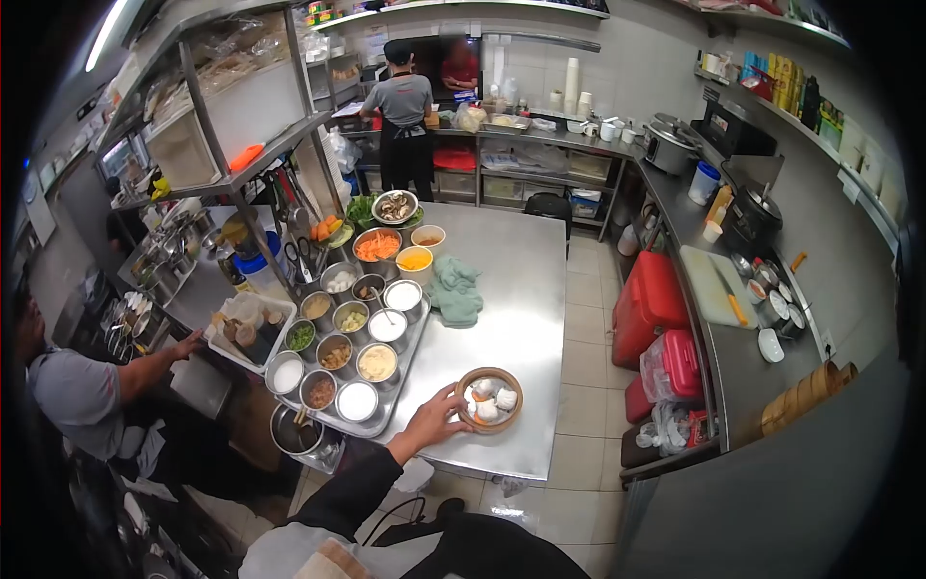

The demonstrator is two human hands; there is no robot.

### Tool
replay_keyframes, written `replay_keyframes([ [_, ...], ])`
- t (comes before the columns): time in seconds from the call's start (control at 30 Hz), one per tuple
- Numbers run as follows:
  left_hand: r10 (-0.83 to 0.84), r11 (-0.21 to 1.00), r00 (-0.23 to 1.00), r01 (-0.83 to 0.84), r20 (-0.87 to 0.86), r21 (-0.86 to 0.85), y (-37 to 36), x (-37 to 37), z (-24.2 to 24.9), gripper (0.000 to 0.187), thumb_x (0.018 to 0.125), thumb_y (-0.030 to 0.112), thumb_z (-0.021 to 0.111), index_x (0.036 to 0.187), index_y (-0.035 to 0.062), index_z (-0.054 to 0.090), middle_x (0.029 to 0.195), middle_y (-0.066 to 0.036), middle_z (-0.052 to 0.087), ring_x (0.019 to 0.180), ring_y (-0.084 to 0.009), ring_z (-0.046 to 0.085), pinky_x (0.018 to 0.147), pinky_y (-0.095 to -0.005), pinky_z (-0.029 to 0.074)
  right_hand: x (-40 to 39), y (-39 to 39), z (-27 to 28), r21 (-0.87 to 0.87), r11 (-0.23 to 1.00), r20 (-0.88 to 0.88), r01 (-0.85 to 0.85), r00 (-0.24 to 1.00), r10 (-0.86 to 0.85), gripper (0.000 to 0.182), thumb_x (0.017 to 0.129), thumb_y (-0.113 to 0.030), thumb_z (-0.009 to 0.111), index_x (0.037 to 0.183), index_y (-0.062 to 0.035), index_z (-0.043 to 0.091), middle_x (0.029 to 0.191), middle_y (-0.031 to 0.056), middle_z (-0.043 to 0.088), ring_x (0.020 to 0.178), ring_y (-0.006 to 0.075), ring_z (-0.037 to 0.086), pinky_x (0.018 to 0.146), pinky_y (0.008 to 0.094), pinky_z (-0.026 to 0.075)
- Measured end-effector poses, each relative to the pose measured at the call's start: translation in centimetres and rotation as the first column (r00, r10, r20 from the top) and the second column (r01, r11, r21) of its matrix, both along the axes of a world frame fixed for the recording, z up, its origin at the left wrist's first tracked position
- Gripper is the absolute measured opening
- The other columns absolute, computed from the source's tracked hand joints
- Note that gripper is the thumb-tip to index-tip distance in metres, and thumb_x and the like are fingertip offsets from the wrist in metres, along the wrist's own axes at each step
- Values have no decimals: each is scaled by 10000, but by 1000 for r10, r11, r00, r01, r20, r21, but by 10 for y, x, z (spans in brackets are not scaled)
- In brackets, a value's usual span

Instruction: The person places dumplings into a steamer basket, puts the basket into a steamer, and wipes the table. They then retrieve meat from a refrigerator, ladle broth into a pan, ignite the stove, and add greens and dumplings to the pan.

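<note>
My left hand [439, 422], reaching in from the lower left in a dark sleeve, grips the left side of a round bamboo steamer basket [490, 372]. The basket rests on the steel table [526, 338] near its front edge. Inside it sit several white dumplings [505, 399], with a bit of orange showing at the left. My right hand is out of the picture. Left of the basket, a metal tray [413, 359] carries several steel pots of chopped ingredients and pale powders or pastes, among them a pot of white powder or liquid [358, 400].
A green cloth [454, 289] lies crumpled behind the steamer, beside bowls of shredded carrot [376, 244] and mushrooms [394, 206]. One co-worker [87, 386] is at the left; another [400, 116] stands at the back counter. A cutting board with a knife [711, 283] lies on the right counter.
</note>
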State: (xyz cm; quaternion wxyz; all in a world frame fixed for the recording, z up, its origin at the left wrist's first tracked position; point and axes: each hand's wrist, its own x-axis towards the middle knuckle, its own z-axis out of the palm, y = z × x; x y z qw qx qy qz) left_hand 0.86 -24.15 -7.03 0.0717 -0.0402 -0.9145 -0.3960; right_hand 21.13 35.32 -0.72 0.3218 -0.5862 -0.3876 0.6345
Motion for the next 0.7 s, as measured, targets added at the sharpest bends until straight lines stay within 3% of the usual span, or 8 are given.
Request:
replay_keyframes([
  [0.2, -3, 1000, 999, 3, -50, -3, 40, 13, 13, 435, 726, 323, 844, 1054, 162, 610, 1439, -190, 468, 1160, -409, 589, 935, -423, 517, -2, 99, -13, 89, 953, 170, -289, 947, 272, 553, 941, -252, 592, 1401, 13, 438, 1355, 210, 480, 1078, 298, 567, 779, 351, 550],
  [0.3, -18, 1000, 1000, 18, -18, 2, 57, 22, 26, 438, 731, 320, 841, 1067, 171, 603, 1447, -187, 459, 1195, -414, 564, 946, -424, 511, -38, 91, -11, -3, 990, 90, 139, 986, -138, 567, 935, -268, 612, 1405, 0, 445, 1364, 193, 485, 1007, 293, 599, 779, 343, 540],
  [0.4, -15, 1000, 1000, 15, -25, -16, 72, 25, 34, 444, 731, 334, 840, 1073, 179, 603, 1461, -171, 449, 1170, -413, 583, 925, -429, 522, -50, 31, 2, -30, 989, 278, -142, 950, 145, 488, 938, -235, 623, 1343, 8, 500, 1280, 167, 564, 931, 290, 622, 792, 336, 538],
  [0.47, -39, 998, 999, 38, -2, -53, 82, 26, 46, 450, 730, 360, 838, 1073, 183, 606, 1473, -153, 439, 1134, -410, 607, 901, -433, 533, -69, 5, -78, 369, 507, 221, -779, 604, 766, 319, 930, -164, 643, 1207, -12, 601, 1148, 164, 647, 909, 314, 638, 775, 354, 531],
  [0.5, -39, 997, 999, 39, 0, -63, 87, 26, 49, 456, 731, 381, 835, 1074, 184, 610, 1478, -145, 434, 1090, -404, 631, 872, -438, 543, -111, 15, -159, 380, 189, 248, -906, 296, 923, 520, 943, -134, 633, 1427, -77, 451, 1048, 45, 621, 846, 134, 588, 755, 292, 528],
  [0.53, -38, 997, 999, 38, 1, -64, 91, 24, 51, 456, 731, 381, 835, 1074, 184, 610, 1478, -145, 434, 1090, -404, 631, 872, -438, 543, -126, -58, -113, 612, -85, 385, -786, 202, 901, 417, 916, -110, 661, 1318, -55, 567, 966, 44, 647, 825, 118, 586, 706, 275, 515],
  [0.63, -86, 995, 995, 88, 41, -50, 106, 16, 59, 444, 740, 373, 831, 1075, 172, 620, 1464, -152, 443, 1050, -395, 645, 836, -437, 547, -158, -175, 6, 420, -483, 451, -768, -286, 846, 590, 837, -124, 723, 1387, -154, 511, 1087, 89, 643, 840, 207, 639, 724, 342, 528],
  [0.7, -125, 992, 992, 126, 17, -28, 114, 9, 64, 444, 740, 368, 831, 1073, 165, 619, 1460, -157, 444, 1039, -397, 646, 833, -436, 547, -185, -196, 0, 485, -577, 586, -657, -246, 772, 610, 822, -124, 742, 1383, -127, 502, 1053, 107, 639, 794, 217, 631, 691, 339, 525],
])
